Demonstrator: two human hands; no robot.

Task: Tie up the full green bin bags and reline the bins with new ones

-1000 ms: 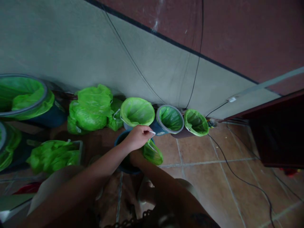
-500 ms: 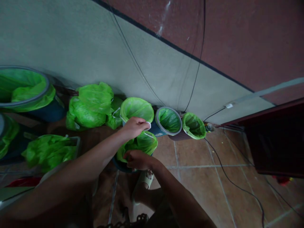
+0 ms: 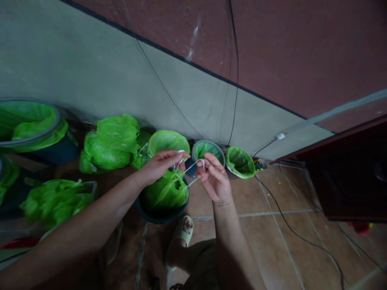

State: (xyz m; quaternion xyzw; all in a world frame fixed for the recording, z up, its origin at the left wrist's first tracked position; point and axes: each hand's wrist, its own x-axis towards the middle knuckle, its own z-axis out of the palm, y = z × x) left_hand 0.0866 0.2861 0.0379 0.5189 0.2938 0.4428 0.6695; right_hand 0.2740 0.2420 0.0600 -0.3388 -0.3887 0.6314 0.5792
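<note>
A green bag with white drawstrings sits in a dark round bin below my hands. My left hand is closed on a white drawstring, its loop showing at the fingertips. To its right, my right hand has another part of the white drawstring hooked round its fingers, palm turned partly up. The string runs taut from the bag's gathered top up to my hands. The two hands are a short distance apart.
Lined bins stand along the wall, with a large lined bin at far left. Full green bags lie between them. A lined box sits lower left. A black cable crosses the tiles; my slippered foot is beside the dark bin.
My right hand has risen from the bin's rim, now holding drawstring. The bag's mouth has drawn together, and the string is stretched toward both hands. The view has shifted slightly.
</note>
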